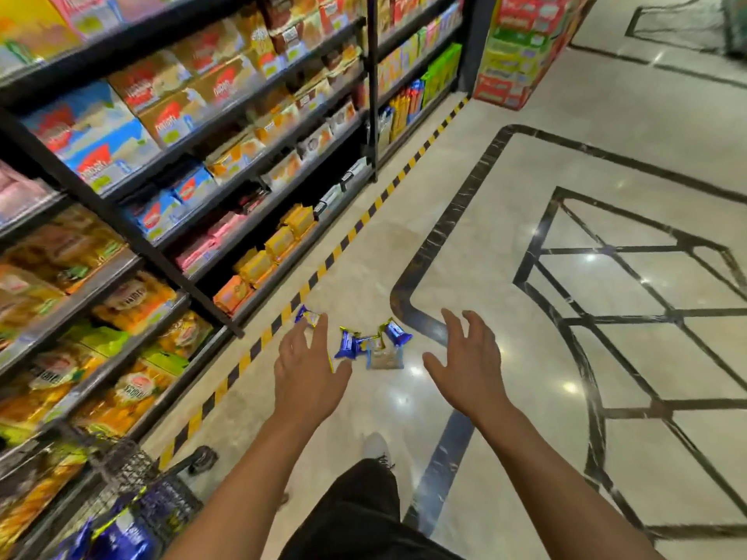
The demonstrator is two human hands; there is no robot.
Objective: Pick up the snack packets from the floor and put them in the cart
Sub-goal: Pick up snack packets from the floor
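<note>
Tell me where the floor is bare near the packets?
Bare floor lies right of the right hand, past the dark curved inlay, and below the packets, between both arms. It is crowded left: the left hand, striped tape, shelves and cart.

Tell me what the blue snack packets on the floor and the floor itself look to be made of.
Blue snack packets: apparently thin metallised plastic film, glossy, judging by the gold crimped ends and bright glints. Floor: looks like polished stone or marble-look tile, cream with dark veined inlay bands; ceiling lights mirror sharply in it. Which of the two cannot be told.
</note>
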